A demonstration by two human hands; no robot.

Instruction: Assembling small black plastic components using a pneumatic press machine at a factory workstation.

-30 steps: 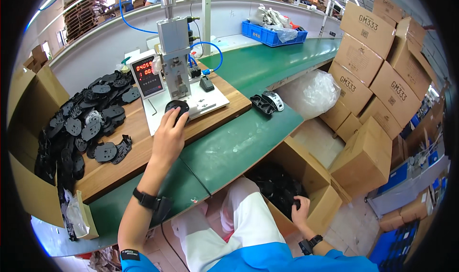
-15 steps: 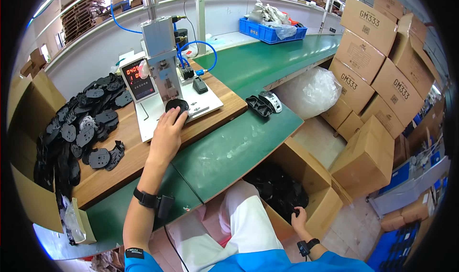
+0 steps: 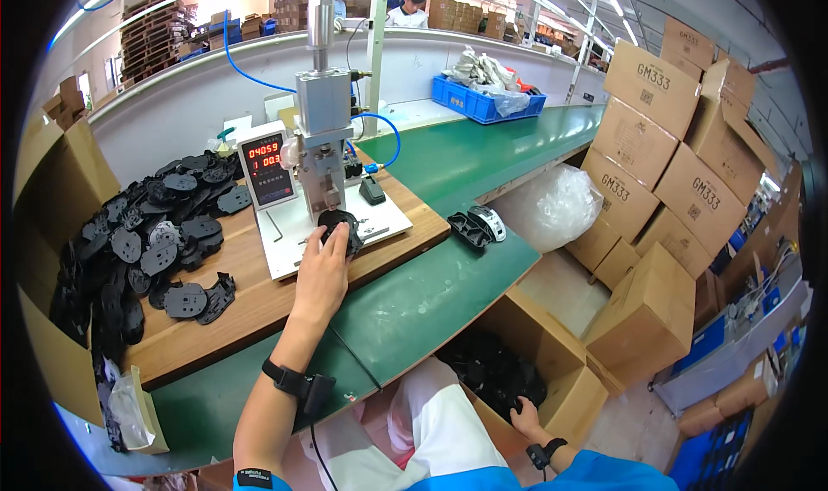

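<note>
My left hand reaches to the bench press, its fingers closed round a black plastic shell on the white base plate, just under the press head. Part of the shell is hidden by the fingers. Low on the right, my right hand is inside the near edge of an open carton holding many black plastic parts. Its fingers are bent against the dark parts, and what they grip cannot be made out.
Black plates lie heaped on the wooden board, left of the press. Beyond its right edge, a black-and-silver mouse-like shell sits on the green table. Stacked cartons, a plastic bag and a blue crate stand farther off.
The view has tilted upward, bringing people at the back into sight. My left hand stays on the shell at the press, and my right hand remains at the carton, lower against the dark parts.
</note>
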